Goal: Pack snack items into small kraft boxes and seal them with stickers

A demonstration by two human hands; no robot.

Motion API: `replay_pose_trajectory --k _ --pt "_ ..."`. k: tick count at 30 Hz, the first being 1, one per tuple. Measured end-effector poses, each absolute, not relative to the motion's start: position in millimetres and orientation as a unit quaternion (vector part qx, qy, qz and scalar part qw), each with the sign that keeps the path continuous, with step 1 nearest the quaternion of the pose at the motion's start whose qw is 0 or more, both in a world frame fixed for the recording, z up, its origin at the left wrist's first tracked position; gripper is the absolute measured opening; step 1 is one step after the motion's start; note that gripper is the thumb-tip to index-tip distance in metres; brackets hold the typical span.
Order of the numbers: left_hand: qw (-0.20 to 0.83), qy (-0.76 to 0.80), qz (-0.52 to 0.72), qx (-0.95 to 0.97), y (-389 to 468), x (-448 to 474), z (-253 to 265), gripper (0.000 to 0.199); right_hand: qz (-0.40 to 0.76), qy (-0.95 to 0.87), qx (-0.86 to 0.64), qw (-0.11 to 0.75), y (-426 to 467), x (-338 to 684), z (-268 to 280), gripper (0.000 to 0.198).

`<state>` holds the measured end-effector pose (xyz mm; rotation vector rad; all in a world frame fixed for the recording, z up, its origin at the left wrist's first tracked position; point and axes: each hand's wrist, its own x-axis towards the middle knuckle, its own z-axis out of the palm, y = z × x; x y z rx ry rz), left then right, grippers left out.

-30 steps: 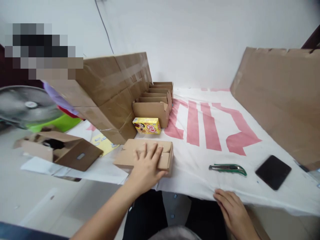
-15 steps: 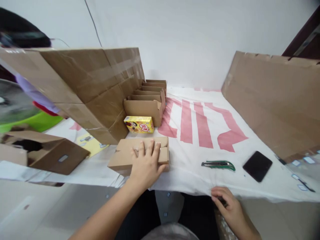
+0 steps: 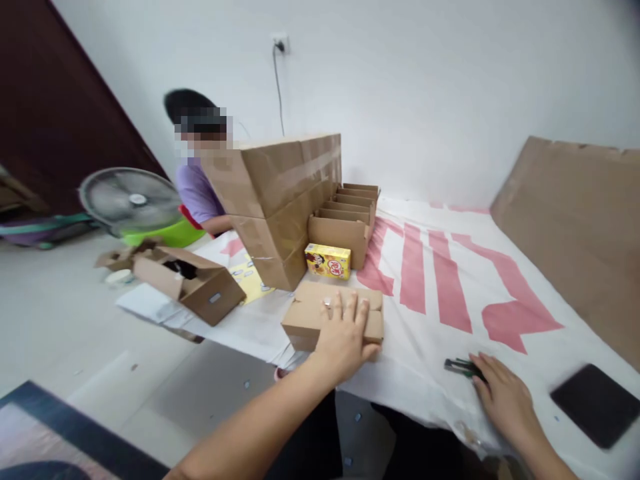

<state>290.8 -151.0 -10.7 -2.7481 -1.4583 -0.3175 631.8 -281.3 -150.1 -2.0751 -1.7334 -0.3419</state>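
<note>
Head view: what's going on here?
The person's left hand lies spread on a closed cardboard box near the front edge of the table. The right hand covers the handle of a utility knife; whether it is gripped is unclear. A yellow printed box sits just behind the cardboard box, in front of a row of brown cartons.

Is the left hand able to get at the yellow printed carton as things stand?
Probably yes: the yellow printed carton stands uncovered just beyond the cardboard box on which the left hand lies; nothing visible blocks reaching over.
</note>
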Motion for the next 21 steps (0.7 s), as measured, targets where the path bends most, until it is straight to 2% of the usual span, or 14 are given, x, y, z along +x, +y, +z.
replay_pose_trajectory --k 4,7,12,14,17,21 --pt "-0.106 -0.39 -0.156 -0.901 -131 240 9 0.059 -0.099 -0.635 -0.745 0.176 -273 643 -166 0.039" --pt "-0.136 -0.426 -0.257 -0.857 -107 195 5 0.05 -0.061 -0.65 -0.73 0.203 -266 649 -154 0.038" --pt "-0.319 -0.414 -0.364 -0.771 -89 171 -29 0.062 -0.143 -0.675 -0.671 0.272 -219 598 -69 0.038" --pt "-0.358 -0.405 -0.404 -0.738 -93 175 -36 0.07 -0.183 -0.732 -0.592 0.282 -194 553 -26 0.036" --pt "-0.401 -0.396 -0.433 -0.703 -99 180 -36 0.085 -0.23 -0.797 -0.502 0.245 -161 477 22 0.032" --pt "-0.415 -0.387 -0.443 -0.694 -99 180 -35 0.091 -0.241 -0.846 -0.44 0.183 -124 396 40 0.032"
